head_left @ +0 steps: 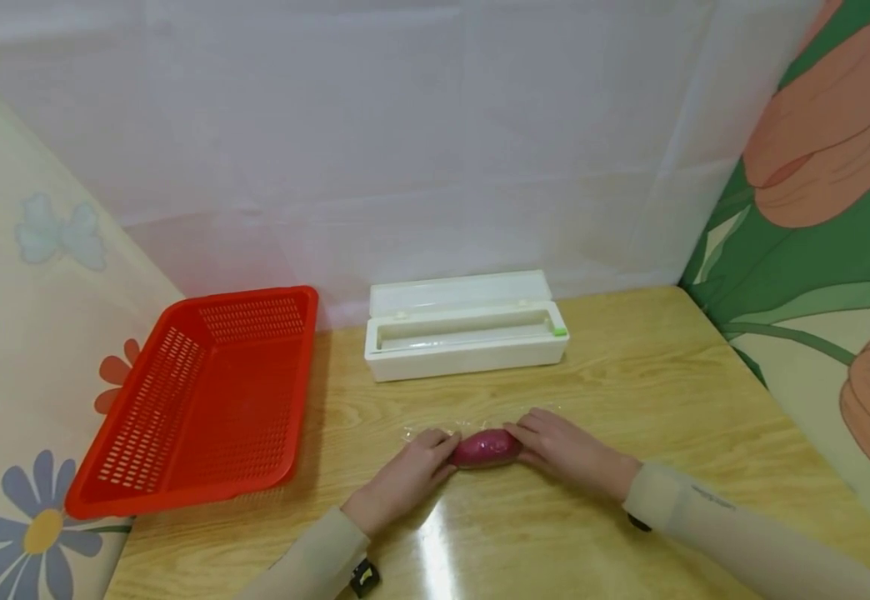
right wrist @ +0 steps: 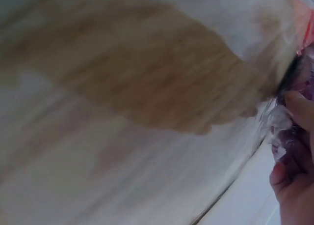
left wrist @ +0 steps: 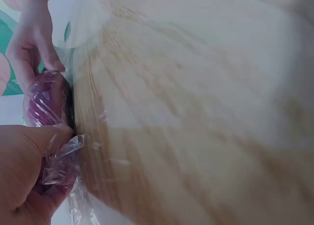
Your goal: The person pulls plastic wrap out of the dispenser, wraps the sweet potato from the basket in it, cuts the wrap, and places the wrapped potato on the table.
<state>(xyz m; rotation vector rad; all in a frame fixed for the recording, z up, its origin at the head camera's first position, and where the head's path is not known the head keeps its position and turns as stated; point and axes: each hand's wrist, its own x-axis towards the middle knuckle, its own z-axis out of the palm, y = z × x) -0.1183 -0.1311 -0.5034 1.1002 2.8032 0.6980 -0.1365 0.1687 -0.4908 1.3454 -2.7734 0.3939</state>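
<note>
Grip closed at both ends: the bare left hand (head_left: 407, 477) and bare right hand (head_left: 568, 447) hold an oblong purple-red object (head_left: 486, 448) in clear plastic film (left wrist: 63, 162), mid-desk (head_left: 705, 400). Left, a red perforated plastic basket (head_left: 243, 383); farther, an open long white box (head_left: 472, 361).

Soft, even light fills the fairly sharp head view; a white glare streak (head_left: 436, 550) lies on the tabletop (head_left: 630, 358), nearer the wearer and slightly left of the wrapped purple object (head_left: 486, 450), which shows small highlights. A faint shadow edges the red basket (head_left: 232, 417), left of that object. Both wrist views look dim and hazy, the tabletop beside the object smeared, perhaps by motion.
</note>
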